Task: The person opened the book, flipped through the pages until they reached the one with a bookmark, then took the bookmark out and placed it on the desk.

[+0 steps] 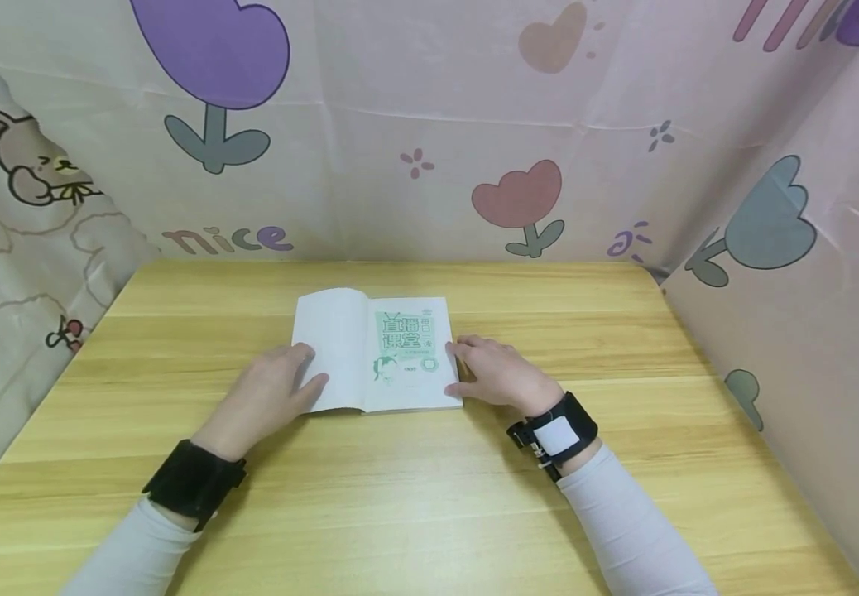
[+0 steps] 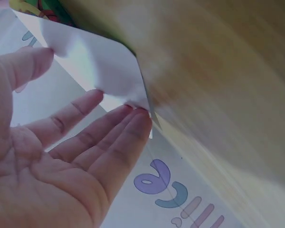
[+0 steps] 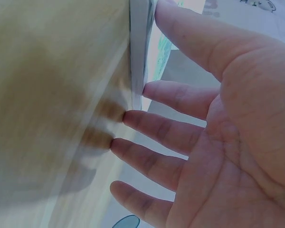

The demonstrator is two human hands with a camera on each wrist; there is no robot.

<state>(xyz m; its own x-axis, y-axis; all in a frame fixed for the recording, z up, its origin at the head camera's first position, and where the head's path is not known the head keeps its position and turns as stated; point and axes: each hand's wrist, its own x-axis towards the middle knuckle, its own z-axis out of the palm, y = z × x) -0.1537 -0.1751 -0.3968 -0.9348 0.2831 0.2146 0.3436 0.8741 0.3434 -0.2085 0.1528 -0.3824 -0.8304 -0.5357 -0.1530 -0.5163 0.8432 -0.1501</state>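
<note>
Head view: open book (image 1: 403,393) on table (image 1: 429,505). Left hand (image 1: 266,393), fingers extended, touches the cover's (image 1: 336,352) outer edge; right hand (image 1: 500,372), fingers straight, touches the opposite edge, likely steadying it open.

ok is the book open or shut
Open. The book lies spread on the table, a blank white side on the left and a green-printed page on the right.
</note>
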